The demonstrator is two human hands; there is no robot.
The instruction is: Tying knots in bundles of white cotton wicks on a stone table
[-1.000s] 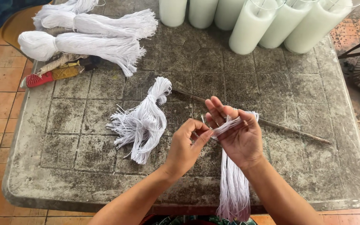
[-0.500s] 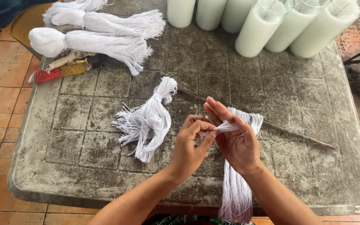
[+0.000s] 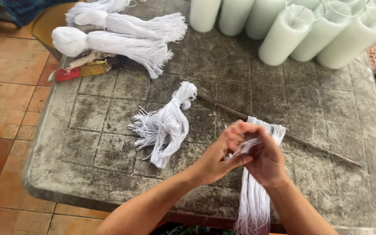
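While pressed together over the table (image 3: 88, 117), left hand (image 3: 218, 159) and right hand (image 3: 264, 159) pinching white strings (image 3: 253, 198), long axis hanging toward the body, draped over right palm.

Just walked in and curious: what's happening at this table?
A person's left hand and right hand meet over a long bundle of white strings, pinching a few strands at its top. A knotted string bundle and a thin stick lie on the stone table; tall white candles stand behind.
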